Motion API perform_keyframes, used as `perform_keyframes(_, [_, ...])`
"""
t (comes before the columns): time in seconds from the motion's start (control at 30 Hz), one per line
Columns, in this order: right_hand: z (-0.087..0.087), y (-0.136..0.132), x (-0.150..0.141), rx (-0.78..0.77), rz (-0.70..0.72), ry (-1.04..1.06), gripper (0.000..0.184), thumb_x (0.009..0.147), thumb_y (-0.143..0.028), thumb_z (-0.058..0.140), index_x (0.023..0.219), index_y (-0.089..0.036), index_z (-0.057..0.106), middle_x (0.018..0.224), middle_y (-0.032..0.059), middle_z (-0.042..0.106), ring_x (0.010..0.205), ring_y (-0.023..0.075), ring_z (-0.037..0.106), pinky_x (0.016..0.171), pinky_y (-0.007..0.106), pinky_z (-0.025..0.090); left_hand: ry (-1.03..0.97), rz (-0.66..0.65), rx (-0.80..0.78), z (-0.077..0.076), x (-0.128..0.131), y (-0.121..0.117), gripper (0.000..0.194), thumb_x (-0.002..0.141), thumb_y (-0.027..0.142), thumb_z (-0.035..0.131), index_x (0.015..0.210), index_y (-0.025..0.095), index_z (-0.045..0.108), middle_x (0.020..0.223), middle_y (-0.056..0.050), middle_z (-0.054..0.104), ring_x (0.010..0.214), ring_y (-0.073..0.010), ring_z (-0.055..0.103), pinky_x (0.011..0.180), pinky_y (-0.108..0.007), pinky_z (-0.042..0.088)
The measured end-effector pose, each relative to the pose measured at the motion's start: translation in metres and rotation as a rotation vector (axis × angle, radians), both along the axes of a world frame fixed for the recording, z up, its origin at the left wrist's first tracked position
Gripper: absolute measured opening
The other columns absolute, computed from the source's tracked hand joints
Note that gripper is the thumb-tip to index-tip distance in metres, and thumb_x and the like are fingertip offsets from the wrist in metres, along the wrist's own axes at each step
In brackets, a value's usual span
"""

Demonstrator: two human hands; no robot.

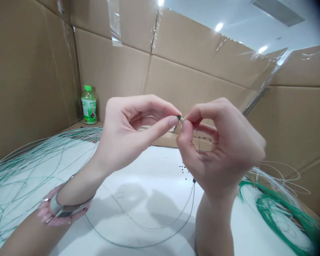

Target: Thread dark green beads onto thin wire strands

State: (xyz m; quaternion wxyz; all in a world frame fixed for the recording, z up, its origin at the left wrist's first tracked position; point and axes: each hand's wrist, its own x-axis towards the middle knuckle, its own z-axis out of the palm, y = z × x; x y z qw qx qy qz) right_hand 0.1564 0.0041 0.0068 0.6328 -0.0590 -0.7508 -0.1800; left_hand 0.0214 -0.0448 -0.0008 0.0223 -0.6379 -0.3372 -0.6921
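Up in front of me, both hands meet over the white table (154, 160). My left hand (136, 131) pinches a small black connector (179, 117) between thumb and index finger. A thin wire (198, 140) is pinched in the fingertips of my right hand (221, 145), its light end right at the connector; a bit of green also shows there. Whether the tip is inside the connector is too small to tell. Below my right hand, another black connector (194, 180) joins a pale wire and a green wire (138, 247) that loop over the table.
Loose green and white wires (42, 153) spread across the left side. A coil of green wire (266, 209) lies at the right. Tiny black pieces (183, 169) are scattered near the middle. A green bottle (89, 106) stands at the back left, before cardboard walls (109, 64).
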Motion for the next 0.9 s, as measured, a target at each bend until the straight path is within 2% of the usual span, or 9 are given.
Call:
perform_keyframes(0.27, [-0.0001, -0.0011, -0.0003, -0.024, -0.007, 0.003, 0.017, 0.081, -0.007, 0.056, 0.078, -0.024, 0.052, 0.067, -0.0012, 0.054, 0.059, 0.0140, 0.054, 0.052, 0.028, 0.053, -0.001, 0.004, 0.016, 0.0002, 0.0014, -0.0007, 0.009, 0.074, 0.011, 0.071, 0.076, 0.019, 0.070, 0.071, 0.006, 0.070, 0.065, -0.0079, 0.067, 0.057, -0.012, 0.058])
perform_keyframes(0.5, [0.0011, -0.0025, 0.0009, -0.029, -0.029, -0.026, 0.017, 0.081, -0.007, 0.055, 0.079, -0.024, 0.052, 0.067, -0.0013, 0.052, 0.060, 0.0138, 0.053, 0.052, 0.027, 0.051, 0.003, 0.038, 0.003, -0.0003, 0.0022, -0.0008, 0.004, 0.076, 0.016, 0.070, 0.077, 0.020, 0.070, 0.072, 0.003, 0.071, 0.065, -0.0125, 0.068, 0.056, -0.019, 0.060])
perform_keyframes(0.9, [-0.0003, -0.0006, -0.0015, -0.032, -0.040, -0.039, 0.015, 0.083, -0.008, 0.053, 0.078, -0.022, 0.051, 0.068, -0.0011, 0.052, 0.061, 0.0135, 0.052, 0.054, 0.027, 0.050, 0.039, 0.031, 0.052, -0.0031, -0.0014, -0.0003, 0.008, 0.077, 0.013, 0.068, 0.080, 0.020, 0.070, 0.075, 0.005, 0.072, 0.066, -0.0120, 0.067, 0.059, -0.019, 0.058])
